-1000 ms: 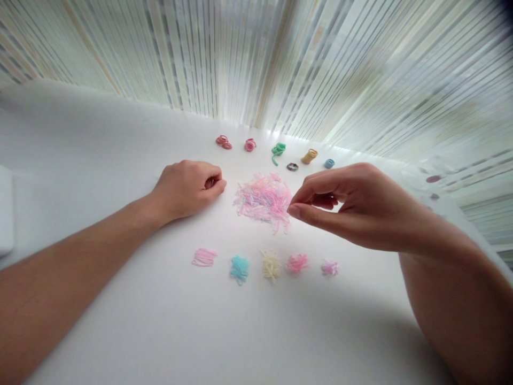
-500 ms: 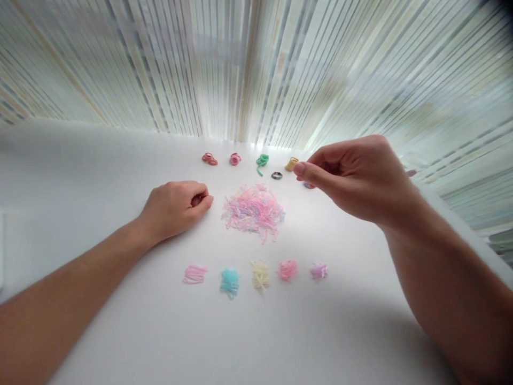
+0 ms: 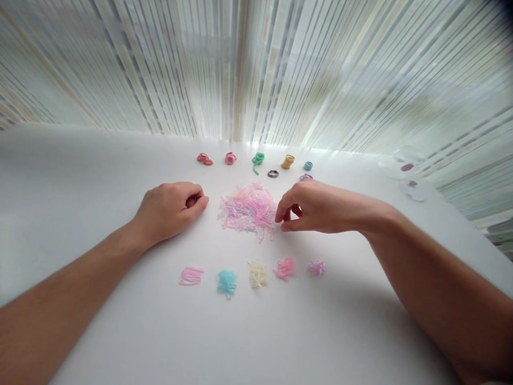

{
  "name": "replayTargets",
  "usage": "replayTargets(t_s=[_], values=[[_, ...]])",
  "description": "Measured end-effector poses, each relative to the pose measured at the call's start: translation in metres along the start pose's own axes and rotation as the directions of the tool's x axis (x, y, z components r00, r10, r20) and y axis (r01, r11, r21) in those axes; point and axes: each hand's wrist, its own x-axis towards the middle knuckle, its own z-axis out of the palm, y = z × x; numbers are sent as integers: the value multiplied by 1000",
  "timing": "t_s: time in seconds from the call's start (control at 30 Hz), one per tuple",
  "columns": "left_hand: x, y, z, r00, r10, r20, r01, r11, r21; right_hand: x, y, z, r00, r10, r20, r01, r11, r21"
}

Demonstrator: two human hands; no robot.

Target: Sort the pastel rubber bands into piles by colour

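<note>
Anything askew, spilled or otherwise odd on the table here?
Slightly: at the back, the green coil has a loose end trailing toward the pastel strand pile, while the blue coil sits compact. Nothing else clearly stands out.

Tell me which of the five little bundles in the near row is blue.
It's the second from left, the turquoise bundle, between the pale pink bundle and the cream bundle; no other in that row is blue.
</note>
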Motion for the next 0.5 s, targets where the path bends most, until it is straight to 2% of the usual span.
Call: replayTargets(t_s=[0.5], values=[[2, -4, 3, 1000, 6, -12, -6, 1000, 7, 6, -6, 5, 997, -36, 64, 35, 999, 15]])
